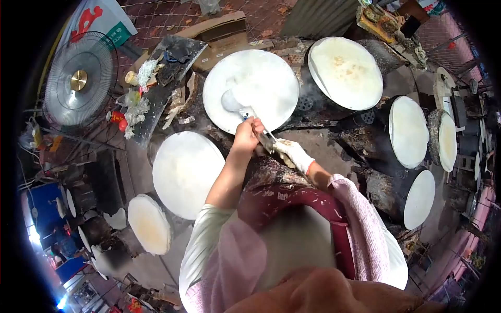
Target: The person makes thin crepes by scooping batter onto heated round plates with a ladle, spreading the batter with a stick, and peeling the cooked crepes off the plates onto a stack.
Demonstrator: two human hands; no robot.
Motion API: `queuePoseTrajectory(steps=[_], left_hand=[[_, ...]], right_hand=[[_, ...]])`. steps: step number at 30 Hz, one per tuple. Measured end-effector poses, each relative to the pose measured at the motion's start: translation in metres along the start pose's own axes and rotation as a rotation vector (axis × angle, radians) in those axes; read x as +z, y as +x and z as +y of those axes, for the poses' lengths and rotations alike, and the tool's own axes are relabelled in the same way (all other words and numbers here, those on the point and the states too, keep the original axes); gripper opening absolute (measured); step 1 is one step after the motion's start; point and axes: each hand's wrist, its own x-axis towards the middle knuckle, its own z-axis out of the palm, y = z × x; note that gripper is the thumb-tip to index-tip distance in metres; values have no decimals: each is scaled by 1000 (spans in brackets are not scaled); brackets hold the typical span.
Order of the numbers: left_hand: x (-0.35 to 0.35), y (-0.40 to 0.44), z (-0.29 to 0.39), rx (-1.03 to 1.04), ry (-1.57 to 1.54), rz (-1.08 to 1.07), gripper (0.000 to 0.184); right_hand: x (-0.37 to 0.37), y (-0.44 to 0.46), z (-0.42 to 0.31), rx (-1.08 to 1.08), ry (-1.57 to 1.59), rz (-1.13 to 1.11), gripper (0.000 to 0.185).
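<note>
A crowded work area with one large fan (pixel 78 81) at ten o'clock; two hands share one long-handled tool (pixel 266 139) near the centre.
Seven large round pale discs (pixel 345 73) stand out, with smaller ones toward the edges; one is at twelve o'clock, one between one and two, two at three, one at four, one at eight, one at nine; one cardboard box (pixel 224 32) sits beyond the twelve-o'clock disc (pixel 271 78); the bare left hand (pixel 248 133) is closed around the tool's shaft at that disc's near rim; the right hand (pixel 293 154), in a white glove (pixel 298 157), grips the handle at four o'clock from the left; the tool's rounded white head (pixel 231 101) lies at eleven o'clock from the left fist, over the disc; whether it touches, I cannot tell.
</note>
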Motion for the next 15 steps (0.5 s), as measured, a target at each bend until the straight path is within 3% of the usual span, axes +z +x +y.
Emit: queuePoseTrajectory(steps=[2,3,5,6,7,8,10,11,12,13,15], left_hand=[[-16,-15,21,-31,-142,-254,15],[-40,-23,40,224,316,-520,16],[-54,-55,46,-9,-355,-491,26],[-74,-55,53,-293,-450,-808,33],[-71,-71,53,-107,-142,-562,35],[-53,-88,49,140,150,-409,32],[-37,-94,68,79,219,-440,31],[-25,-96,72,10,41,-417,33],[-8,-101,69,-11,-32,-596,33],[5,-102,61,-21,-35,-563,34],[22,-101,43,-35,-38,-519,34]], right_hand=[[-11,-8,-20,95,147,-70,32],[-25,-7,-27,-4,93,-23,30],[-47,12,-26,-295,53,132,29],[-58,22,-22,-267,-37,172,32],[-69,32,-18,-235,-126,210,35],[-66,26,-16,-427,-323,94,37],[-48,-20,-58,-346,-890,-39,35],[-64,-15,-44,-362,-787,-19,35],[-83,-9,-32,-381,-686,-6,35],[-99,-28,-51,-425,-475,-3,38],[-152,-33,-53,-655,-515,401,47]])
